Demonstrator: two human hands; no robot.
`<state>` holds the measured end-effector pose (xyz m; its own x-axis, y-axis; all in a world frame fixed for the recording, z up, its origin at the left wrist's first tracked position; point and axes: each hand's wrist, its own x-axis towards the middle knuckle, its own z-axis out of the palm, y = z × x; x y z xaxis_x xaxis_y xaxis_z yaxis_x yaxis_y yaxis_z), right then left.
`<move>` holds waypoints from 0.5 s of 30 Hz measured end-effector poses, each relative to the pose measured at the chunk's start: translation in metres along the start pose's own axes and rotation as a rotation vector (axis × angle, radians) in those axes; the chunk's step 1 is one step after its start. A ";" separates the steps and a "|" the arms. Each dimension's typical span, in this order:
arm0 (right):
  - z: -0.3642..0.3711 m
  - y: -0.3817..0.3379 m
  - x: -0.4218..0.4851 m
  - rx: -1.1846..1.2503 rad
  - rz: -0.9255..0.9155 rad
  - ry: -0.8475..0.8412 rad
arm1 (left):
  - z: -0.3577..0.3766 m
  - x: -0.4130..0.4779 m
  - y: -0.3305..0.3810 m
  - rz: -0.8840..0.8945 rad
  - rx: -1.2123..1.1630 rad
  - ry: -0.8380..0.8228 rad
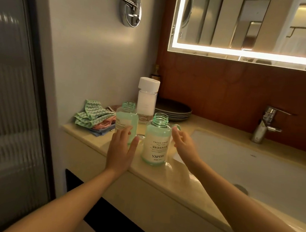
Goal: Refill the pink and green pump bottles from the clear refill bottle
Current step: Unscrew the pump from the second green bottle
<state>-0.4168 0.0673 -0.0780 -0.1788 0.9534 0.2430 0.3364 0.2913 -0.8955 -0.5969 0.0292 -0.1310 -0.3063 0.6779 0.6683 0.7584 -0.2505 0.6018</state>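
A green bottle (156, 142) labelled YAPING stands near the counter's front edge, its threaded neck open with no pump on it. A second green-tinted bottle (125, 121), also without a pump, stands behind and to its left. Behind both stands the clear refill bottle (146, 100) with a white cap on. My left hand (122, 148) hovers with straight fingers just left of the near bottle, partly covering the second one. My right hand (182, 144) hangs with relaxed fingers just right of the near bottle. Neither hand holds anything. No pink bottle is visible.
Folded green and pink cloths (92, 119) lie at the counter's left end by the wall. A stack of dark plates (174, 108) sits behind the bottles. The sink basin (257, 167) and chrome tap (265, 125) are to the right. A glass door (6, 97) stands at left.
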 end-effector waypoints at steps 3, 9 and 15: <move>0.002 0.005 -0.007 0.019 -0.017 -0.014 | -0.001 0.008 -0.005 -0.018 -0.013 -0.012; 0.004 0.001 -0.019 0.049 -0.059 -0.012 | -0.003 0.024 0.009 -0.077 -0.193 0.000; 0.025 -0.013 -0.022 0.036 -0.160 0.028 | -0.017 0.057 0.035 -0.029 -0.285 0.076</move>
<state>-0.4401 0.0407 -0.0813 -0.2012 0.8969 0.3939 0.2722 0.4374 -0.8571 -0.5975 0.0474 -0.0644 -0.3755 0.6365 0.6737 0.5597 -0.4236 0.7122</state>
